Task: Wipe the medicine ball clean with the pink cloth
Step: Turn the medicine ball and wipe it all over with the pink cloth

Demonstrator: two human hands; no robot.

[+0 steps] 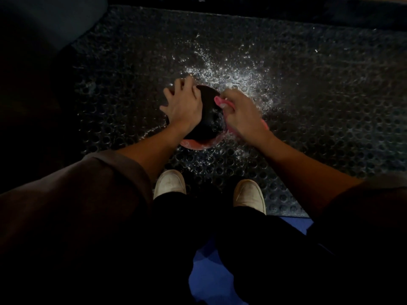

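A dark medicine ball [208, 116] with a reddish lower band sits on the studded rubber floor mat [308, 106] in front of my feet. My left hand [182, 102] lies spread over the ball's left top, fingers straight, pressing on it. My right hand [241, 111] grips the pink cloth [221, 102] against the ball's right side; pink cloth also shows below that hand. The scene is dim.
White powder or droplets [237, 73] are scattered on the mat behind and right of the ball. My two white shoes [169, 182] stand just in front of the ball. A blue surface [211, 271] lies under my legs. A dark edge runs along the top.
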